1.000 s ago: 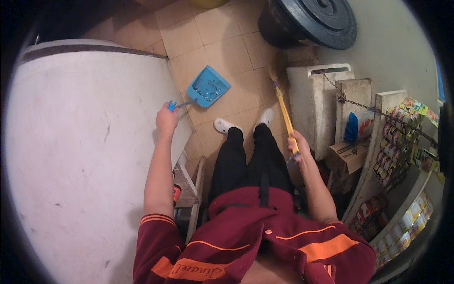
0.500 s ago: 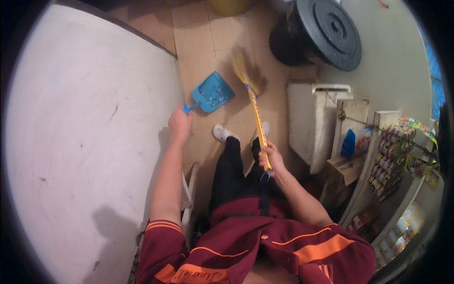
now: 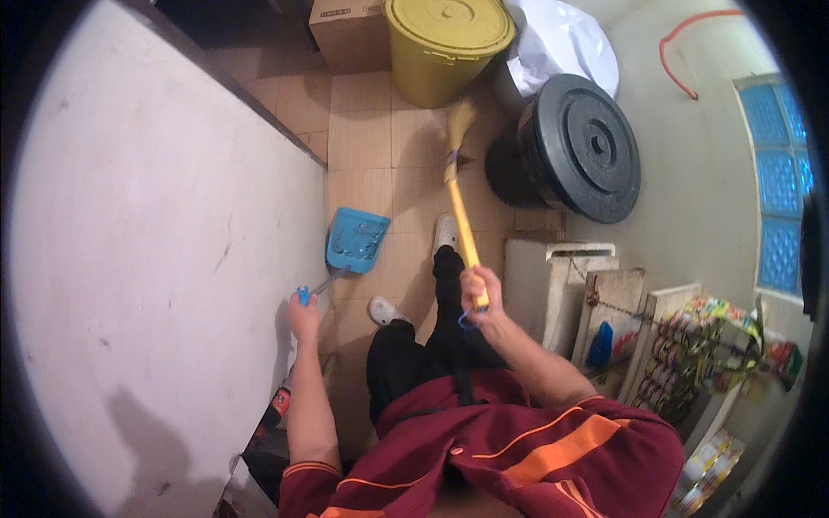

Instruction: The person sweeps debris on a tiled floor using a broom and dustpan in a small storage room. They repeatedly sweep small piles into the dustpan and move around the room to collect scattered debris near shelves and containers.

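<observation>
My left hand [image 3: 302, 317] grips the thin handle of a blue dustpan [image 3: 355, 241] whose pan rests on the tan floor tiles beside a white wall. My right hand [image 3: 480, 296] is closed around the yellow stick of a broom [image 3: 460, 207]. The broom reaches forward, its straw head [image 3: 458, 123] down on the tiles between a yellow bin and a black bin. My legs in black trousers and white shoes [image 3: 445, 233] stand between the dustpan and the broom.
A yellow lidded bin [image 3: 448, 45] and a cardboard box [image 3: 348, 33] stand ahead. A black lidded bin [image 3: 577, 148] and white bag [image 3: 564, 39] sit to the right. White slabs [image 3: 544, 285] and a rack of packets [image 3: 691, 354] line the right; a white wall [image 3: 147, 259] fills the left.
The view has swung forward along the floor. The broom head has moved farther ahead toward the yellow bin. My left hand keeps the dustpan low by the wall.
</observation>
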`<move>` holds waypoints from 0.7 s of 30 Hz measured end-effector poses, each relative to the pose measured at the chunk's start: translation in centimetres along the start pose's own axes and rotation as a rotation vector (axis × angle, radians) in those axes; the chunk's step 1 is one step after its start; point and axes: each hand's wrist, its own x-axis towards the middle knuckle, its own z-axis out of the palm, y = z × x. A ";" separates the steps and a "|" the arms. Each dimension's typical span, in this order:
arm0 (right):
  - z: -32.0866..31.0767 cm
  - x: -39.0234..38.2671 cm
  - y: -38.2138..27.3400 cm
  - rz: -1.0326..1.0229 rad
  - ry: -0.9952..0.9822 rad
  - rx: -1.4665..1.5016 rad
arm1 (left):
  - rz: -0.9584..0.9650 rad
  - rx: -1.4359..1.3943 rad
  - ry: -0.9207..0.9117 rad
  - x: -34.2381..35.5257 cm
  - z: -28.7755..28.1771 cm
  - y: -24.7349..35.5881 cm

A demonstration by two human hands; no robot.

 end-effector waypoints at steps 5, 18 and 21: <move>9.7 11.5 -14.2 -0.198 -0.057 -0.093 | -0.133 0.061 0.048 0.7 2.1 4.6; 25.1 38.6 -35.3 -0.488 -0.091 -0.671 | -0.265 0.213 -0.012 1.4 3.3 11.0; 25.2 40.4 -37.4 -0.414 0.103 -0.595 | -0.254 0.254 0.017 3.4 3.3 12.3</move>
